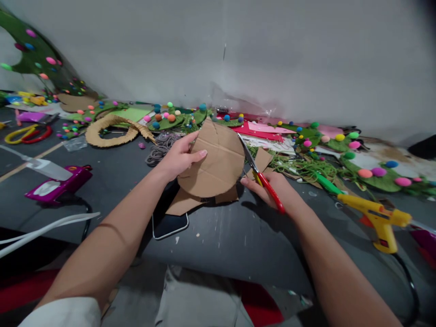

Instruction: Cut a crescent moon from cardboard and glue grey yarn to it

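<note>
A roundish piece of brown cardboard (pixel 218 159) with a pointed top corner is held up by my left hand (pixel 182 156), thumb on its face and fingers behind. My right hand (pixel 267 188) grips scissors (pixel 252 160) with red and yellow handles. Their blades lie along the cardboard's right edge, pointing up and away. Whether the blades are parted is hard to make out. Below the cardboard lie cut cardboard scraps (pixel 184 203) and a phone (pixel 170 225), partly covered. Another cardboard scrap (pixel 263 160) rests just beyond my right hand.
A yellow glue gun (pixel 378 215) lies at the right, its black cable hanging over the edge. A purple power strip (pixel 59 184) with a white plug sits at the left. Behind are a cardboard ring (pixel 112 131), grey cord (pixel 161 147), green yarn (pixel 299 165) and felt pieces with pompoms.
</note>
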`<action>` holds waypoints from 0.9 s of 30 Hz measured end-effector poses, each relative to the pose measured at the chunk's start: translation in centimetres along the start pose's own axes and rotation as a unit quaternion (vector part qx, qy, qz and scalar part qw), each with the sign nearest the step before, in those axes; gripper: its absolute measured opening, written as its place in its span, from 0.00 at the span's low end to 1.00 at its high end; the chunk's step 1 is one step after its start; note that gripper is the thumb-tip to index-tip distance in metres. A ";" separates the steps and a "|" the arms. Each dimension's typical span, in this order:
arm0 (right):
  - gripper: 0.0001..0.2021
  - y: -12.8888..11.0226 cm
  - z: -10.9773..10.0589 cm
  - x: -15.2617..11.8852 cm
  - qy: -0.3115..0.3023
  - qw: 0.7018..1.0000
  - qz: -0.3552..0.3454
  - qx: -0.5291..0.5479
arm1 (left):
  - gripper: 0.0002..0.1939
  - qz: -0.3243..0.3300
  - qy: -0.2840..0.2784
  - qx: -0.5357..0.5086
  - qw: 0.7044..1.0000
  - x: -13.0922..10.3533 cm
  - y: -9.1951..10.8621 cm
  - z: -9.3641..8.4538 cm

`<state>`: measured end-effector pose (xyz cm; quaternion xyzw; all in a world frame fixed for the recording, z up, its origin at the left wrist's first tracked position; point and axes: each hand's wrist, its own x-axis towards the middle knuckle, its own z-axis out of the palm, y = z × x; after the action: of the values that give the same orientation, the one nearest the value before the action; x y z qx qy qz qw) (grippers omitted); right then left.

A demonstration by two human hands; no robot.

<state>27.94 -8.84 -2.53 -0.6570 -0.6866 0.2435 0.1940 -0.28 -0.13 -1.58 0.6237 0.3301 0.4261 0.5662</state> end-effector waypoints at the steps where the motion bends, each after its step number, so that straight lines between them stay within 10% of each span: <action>1: 0.33 0.0 0.0 0.0 0.010 1.000 0.002 0.004 | 0.38 -0.001 -0.006 0.001 1.000 0.0 0.0 0.0; 11: 0.31 -0.3 -0.5 0.3 -0.033 0.984 0.067 0.159 | 0.38 -0.006 0.021 0.013 1.000 0.0 0.1 0.2; 27: 0.31 0.2 0.2 0.0 -0.053 0.986 -0.012 0.160 | 0.38 0.005 0.045 0.011 0.999 0.1 0.3 0.1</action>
<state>27.96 -8.85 -2.80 -0.5954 -0.6558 0.3826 0.2628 -0.20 -0.13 -1.28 0.6118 0.3564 0.4531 0.5416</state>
